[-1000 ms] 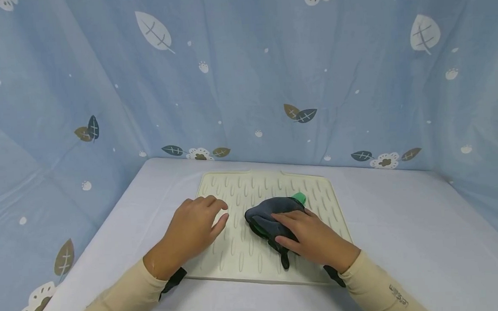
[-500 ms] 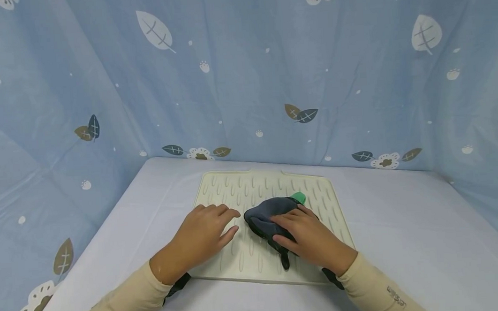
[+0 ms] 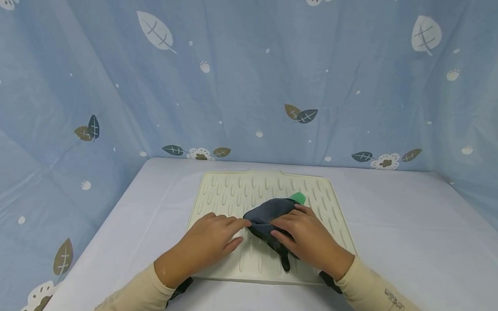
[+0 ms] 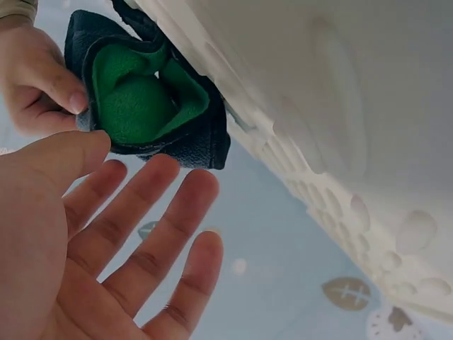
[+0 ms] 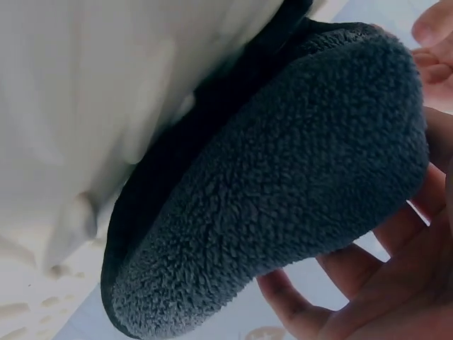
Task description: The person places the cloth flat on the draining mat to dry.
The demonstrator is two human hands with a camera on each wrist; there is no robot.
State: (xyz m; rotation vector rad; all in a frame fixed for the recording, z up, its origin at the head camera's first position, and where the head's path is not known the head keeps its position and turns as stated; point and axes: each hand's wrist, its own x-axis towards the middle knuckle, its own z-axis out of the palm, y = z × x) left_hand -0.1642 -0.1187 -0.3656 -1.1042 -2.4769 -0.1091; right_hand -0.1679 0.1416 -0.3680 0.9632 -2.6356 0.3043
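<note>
On the cream mat [image 3: 223,189], in the head view, sits a dark blue-grey cloth piece [image 3: 262,213]. It is a bit right of the mat's middle, inside the mat's edges. A green tab [image 3: 298,198] pokes out at its far end, and a black loop [image 3: 285,262] points toward the mat's front edge. The right hand [image 3: 310,237] lies over the cloth's right side, fingers and thumb bent to hold it. The left hand [image 3: 209,240] comes from the other side, its pointing finger at the cloth's left tip and its thumb apart. Some mat shows behind the cloth. The white table [image 3: 408,217] has wide room on the right, and the blue curtain [image 3: 244,71] stands past its back edge.

In the left wrist view, the cloth's mouth gapes, with a dark rim around the green lining [image 4: 134,106]. The left fingers are spread, holding nothing. The thumb tip is at the rim; I cannot tell if it presses. The right thumb is on the cloth too.

In the right wrist view, the fuzzy outside shows big. The right fingers bend behind its edge, and the mat is close along the other edge.
</note>
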